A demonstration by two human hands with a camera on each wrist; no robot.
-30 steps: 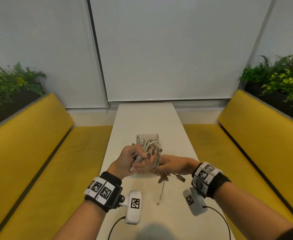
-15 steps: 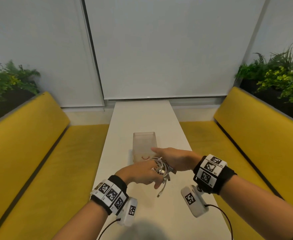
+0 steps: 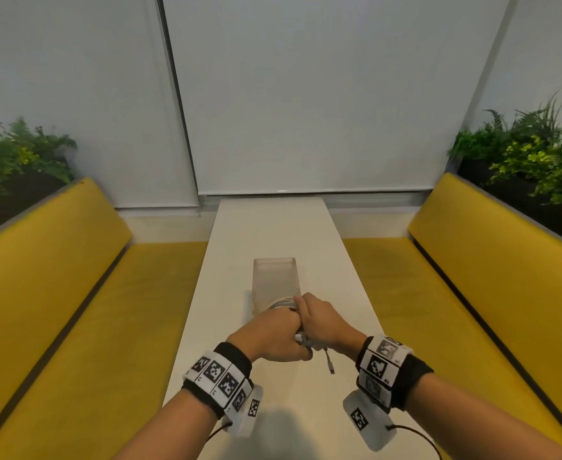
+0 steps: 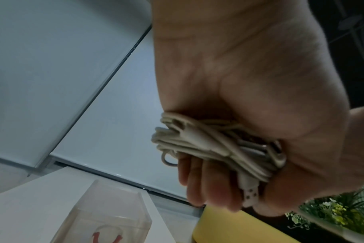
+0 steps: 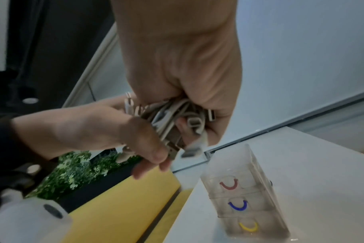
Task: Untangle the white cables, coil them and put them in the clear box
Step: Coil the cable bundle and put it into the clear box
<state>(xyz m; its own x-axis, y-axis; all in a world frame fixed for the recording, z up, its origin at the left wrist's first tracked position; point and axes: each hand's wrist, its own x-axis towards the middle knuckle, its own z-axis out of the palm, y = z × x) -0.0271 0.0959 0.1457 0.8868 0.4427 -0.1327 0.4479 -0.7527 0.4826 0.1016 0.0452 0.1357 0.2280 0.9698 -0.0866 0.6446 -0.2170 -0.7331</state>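
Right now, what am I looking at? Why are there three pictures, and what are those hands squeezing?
These are a person's two hands, not a machine. The big picture comes from a camera on the person's head. The other two come from small cameras strapped to each wrist, looking along the fingers. The left hand and the right hand both grip a bundle of white cables above a long white table. One cable end dangles down. On the table stands the clear box, with red, blue and yellow curved marks on it. Yellow benches run along both sides.
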